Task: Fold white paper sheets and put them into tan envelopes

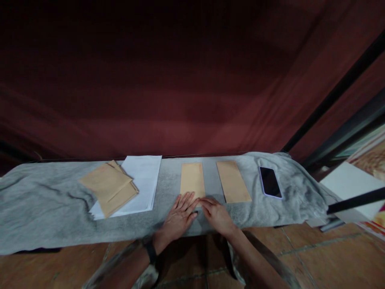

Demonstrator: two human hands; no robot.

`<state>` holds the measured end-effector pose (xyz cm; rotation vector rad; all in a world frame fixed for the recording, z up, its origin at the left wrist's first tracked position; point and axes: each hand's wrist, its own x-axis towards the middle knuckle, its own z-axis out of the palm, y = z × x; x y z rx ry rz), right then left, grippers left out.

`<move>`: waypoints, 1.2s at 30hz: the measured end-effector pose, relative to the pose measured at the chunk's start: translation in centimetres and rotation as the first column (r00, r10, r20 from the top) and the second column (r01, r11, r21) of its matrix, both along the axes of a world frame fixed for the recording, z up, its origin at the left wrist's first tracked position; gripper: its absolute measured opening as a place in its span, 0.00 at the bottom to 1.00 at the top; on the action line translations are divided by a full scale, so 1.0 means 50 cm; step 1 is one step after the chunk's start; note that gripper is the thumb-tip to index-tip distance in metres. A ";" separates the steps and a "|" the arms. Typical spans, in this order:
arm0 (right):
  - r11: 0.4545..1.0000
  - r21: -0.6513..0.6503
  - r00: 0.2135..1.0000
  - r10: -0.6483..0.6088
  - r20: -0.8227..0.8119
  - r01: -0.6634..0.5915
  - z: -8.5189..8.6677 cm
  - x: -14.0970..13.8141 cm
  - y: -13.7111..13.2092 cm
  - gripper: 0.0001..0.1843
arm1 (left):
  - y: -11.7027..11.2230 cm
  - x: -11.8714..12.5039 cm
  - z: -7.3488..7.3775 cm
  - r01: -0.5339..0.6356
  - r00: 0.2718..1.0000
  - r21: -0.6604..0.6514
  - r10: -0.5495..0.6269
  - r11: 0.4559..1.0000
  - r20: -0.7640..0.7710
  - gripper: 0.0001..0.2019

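Observation:
A brown paper envelope (192,176) lies upright on the grey cloth in front of me. My left hand (179,216) rests flat on its near end with the fingers spread, holding nothing. At the envelope's near right corner, my right hand (217,214) has its fingers curled and pressed together on the paper edge. The hands nearly touch at the fingertips and cover the near edge. Just to the right lies a second brown envelope (234,182), slightly turned and apart from both hands.
On the left, several brown envelopes (105,180) overlap a stack of white paper (144,176). A phone (270,182) in a light purple case lies at the right on the wrinkled grey cloth (54,204). Behind rises a dark red surface (192,100); black bars (333,92) cross at right.

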<state>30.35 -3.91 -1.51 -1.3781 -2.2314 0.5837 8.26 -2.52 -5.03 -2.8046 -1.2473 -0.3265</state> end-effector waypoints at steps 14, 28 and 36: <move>0.980 0.198 0.963 -0.085 0.255 0.034 -0.078 -0.019 0.021 0.28 | -0.046 0.011 -0.001 0.042 0.998 -0.144 -0.035 0.989 0.051 0.36; 0.965 0.190 0.927 -0.233 0.293 0.183 -0.088 -0.050 0.109 0.29 | -0.063 0.023 0.008 0.055 0.997 -0.096 -0.049 0.994 0.066 0.38; 0.955 0.198 0.910 -0.276 0.311 0.222 -0.090 -0.067 0.124 0.30 | -0.066 0.036 0.016 0.027 0.997 -0.088 -0.021 0.996 0.071 0.35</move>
